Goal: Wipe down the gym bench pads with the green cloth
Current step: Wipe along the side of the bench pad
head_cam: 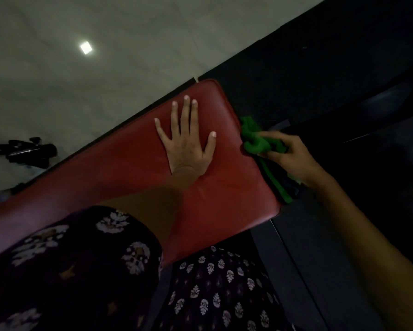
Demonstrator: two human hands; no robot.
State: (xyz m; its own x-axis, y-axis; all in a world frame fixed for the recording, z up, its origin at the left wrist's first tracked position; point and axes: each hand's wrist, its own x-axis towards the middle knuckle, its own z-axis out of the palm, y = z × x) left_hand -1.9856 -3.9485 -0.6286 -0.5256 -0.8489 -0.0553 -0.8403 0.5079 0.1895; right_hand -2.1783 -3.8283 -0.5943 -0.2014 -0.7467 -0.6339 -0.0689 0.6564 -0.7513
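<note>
At the left edge of the frame, some dark equipment [21,151] lies on the pale floor [105,32], well apart from the work. The red bench pad [119,173] runs from the lower left up to the middle of the frame. Flat on its upper end lies the left hand [187,144], fingers straight and spread wide, palm down, holding nothing; it seems to brace the pad. A patterned sleeve [81,259] covers that arm in the lower left.

Right of centre, the green cloth [255,137] is bunched against the pad's right side edge, with a tail of it hanging down along that edge. The right hand [286,154] grips the cloth with curled fingers, just beside the pad and over the dark floor mat [344,68].

The step in hand appears to be wiping the pad's side edge. The next move likely calls for drawing the cloth along that edge or up onto the top face, which would mean lifting the left hand out of the way.
</note>
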